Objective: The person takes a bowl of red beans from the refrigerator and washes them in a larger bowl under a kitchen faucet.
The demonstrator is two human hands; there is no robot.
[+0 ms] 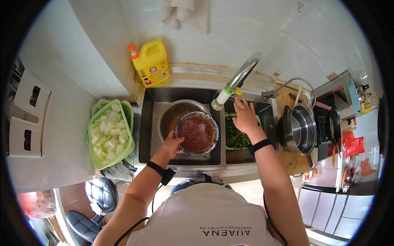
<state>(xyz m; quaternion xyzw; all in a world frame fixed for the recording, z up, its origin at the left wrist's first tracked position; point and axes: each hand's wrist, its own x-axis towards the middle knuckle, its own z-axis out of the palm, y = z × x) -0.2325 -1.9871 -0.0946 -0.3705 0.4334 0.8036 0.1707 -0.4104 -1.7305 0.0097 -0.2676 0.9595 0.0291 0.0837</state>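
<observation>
My left hand [171,144] grips the left rim of a blue-and-white patterned bowl [216,139], thumb over the edge. Reddish-brown contents [197,133], perhaps minced meat, fill it, with a paler patch on top. The bowl is over the left sink basin [150,123] and overlaps a round metal basin [166,118] holding cloudy liquid. Over the right sink basin [267,123], my right hand [246,118] has its fingers apart and holds nothing. Its fingertips are close to the yellow lever [238,91] on the tap's white spout attachment [222,97]; I cannot tell whether they touch.
Leafy greens [235,135] lie in a container under my right hand. At left, a green plastic basket [130,143] holds pale vegetable chunks [110,132]. A yellow detergent jug [152,64] stands behind the sink. A steel pot [299,129] sits right, on a wooden board [291,164].
</observation>
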